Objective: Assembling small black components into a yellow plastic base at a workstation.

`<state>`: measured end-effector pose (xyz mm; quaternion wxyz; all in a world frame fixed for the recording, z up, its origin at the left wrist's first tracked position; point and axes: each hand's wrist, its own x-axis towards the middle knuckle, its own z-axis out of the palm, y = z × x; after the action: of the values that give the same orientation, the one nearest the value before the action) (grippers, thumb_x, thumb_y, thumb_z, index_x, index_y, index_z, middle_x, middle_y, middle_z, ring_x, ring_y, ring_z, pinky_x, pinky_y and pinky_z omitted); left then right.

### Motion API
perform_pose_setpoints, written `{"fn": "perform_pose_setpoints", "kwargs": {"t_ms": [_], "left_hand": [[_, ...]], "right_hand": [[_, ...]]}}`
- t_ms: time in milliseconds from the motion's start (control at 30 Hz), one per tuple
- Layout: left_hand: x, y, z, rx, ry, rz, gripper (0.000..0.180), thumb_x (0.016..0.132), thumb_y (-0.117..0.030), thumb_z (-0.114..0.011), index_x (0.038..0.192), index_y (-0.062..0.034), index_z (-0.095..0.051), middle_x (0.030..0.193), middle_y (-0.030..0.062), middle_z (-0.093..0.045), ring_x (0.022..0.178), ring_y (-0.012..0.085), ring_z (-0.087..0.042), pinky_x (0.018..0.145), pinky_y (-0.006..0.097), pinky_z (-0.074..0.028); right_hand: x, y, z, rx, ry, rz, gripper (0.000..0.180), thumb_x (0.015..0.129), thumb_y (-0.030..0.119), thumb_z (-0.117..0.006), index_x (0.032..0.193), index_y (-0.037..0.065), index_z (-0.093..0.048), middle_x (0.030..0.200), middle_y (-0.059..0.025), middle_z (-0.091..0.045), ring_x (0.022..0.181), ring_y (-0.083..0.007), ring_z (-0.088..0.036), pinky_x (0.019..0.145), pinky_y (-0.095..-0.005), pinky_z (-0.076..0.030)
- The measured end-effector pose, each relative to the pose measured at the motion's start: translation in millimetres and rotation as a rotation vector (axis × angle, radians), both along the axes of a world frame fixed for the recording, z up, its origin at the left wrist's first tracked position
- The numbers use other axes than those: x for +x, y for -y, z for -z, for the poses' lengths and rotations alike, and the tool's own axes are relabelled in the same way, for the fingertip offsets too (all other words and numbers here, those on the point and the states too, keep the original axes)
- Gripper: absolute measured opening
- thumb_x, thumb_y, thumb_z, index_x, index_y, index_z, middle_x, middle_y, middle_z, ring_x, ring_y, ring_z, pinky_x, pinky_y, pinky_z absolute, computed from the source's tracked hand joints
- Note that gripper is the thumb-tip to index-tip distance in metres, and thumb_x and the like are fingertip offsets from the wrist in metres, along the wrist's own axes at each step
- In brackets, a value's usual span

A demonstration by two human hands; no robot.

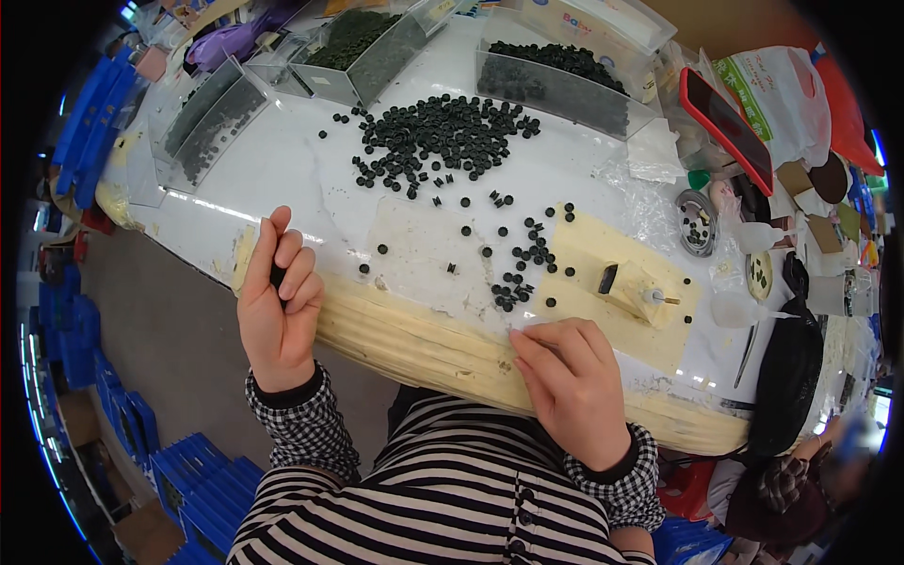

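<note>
**Left hand closed on a dark piece, right fingers bent**

Your left hand [279, 306] curls around a small dark object [277, 276] over the front edge of the white tabletop [311, 179]. Your right hand [570, 381] bends beside that edge; whether its fingertips meet, you cannot tell. Small black grooved round pieces [443, 137] heap toward the far edge, strays nearer you.

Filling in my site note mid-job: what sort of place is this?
Most likely a small-parts assembly workshop: loose black parts are heaped on the table, a clear bin holds more, and a block with a metal pin stands among the scattered ones.
</note>
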<state>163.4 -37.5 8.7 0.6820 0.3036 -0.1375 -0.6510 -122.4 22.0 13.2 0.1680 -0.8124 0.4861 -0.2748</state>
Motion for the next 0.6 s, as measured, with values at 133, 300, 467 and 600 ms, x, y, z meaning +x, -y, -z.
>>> {"fn": "perform_pose_setpoints", "kwargs": {"t_ms": [133,300,467,600], "left_hand": [[3,-4,0,0.008,0.637,0.037,0.022,0.098,-0.018,-0.051,0.107,0.0013,-0.059,0.067,-0.0055,-0.037,0.052,0.0025,-0.028,0.045,0.018,-0.022],[-1,-6,-11,0.050,1.332,0.111,0.015,0.081,-0.010,-0.072,0.089,0.0019,-0.069,0.060,-0.0072,-0.038,0.056,0.0033,-0.031,0.051,0.021,-0.025],[-5,-5,-8,-0.022,1.510,0.222,0.021,0.073,-0.006,-0.076,0.091,0.0016,-0.070,0.060,-0.0049,-0.036,0.056,0.0058,-0.032,0.051,0.023,-0.027],[-16,-1,-5,-0.098,1.583,0.184,0.022,0.073,-0.005,-0.075,0.093,0.0008,-0.070,0.059,-0.0017,-0.036,0.055,0.0084,-0.033,0.050,0.026,-0.029]], "right_hand": [[4,2,-2,-0.023,-0.046,-0.025,0.033,0.072,0.002,-0.067,0.105,0.001,-0.065,0.103,-0.0106,-0.060,0.096,-0.0291,-0.056,0.081,-0.0383,-0.048],[4,1,0,-0.025,-0.062,-0.038,0.033,0.072,0.004,-0.066,0.106,0.001,-0.063,0.105,-0.0097,-0.059,0.099,-0.0273,-0.055,0.085,-0.0383,-0.047],[5,0,-2,-0.031,-0.044,-0.036,0.033,0.072,0.004,-0.071,0.104,0.004,-0.066,0.101,-0.0089,-0.061,0.095,-0.0283,-0.057,0.079,-0.0381,-0.048],[5,0,-1,-0.042,-0.036,-0.036,0.031,0.072,0.005,-0.071,0.102,0.004,-0.066,0.100,-0.0084,-0.062,0.094,-0.0277,-0.058,0.078,-0.0376,-0.048]]}}
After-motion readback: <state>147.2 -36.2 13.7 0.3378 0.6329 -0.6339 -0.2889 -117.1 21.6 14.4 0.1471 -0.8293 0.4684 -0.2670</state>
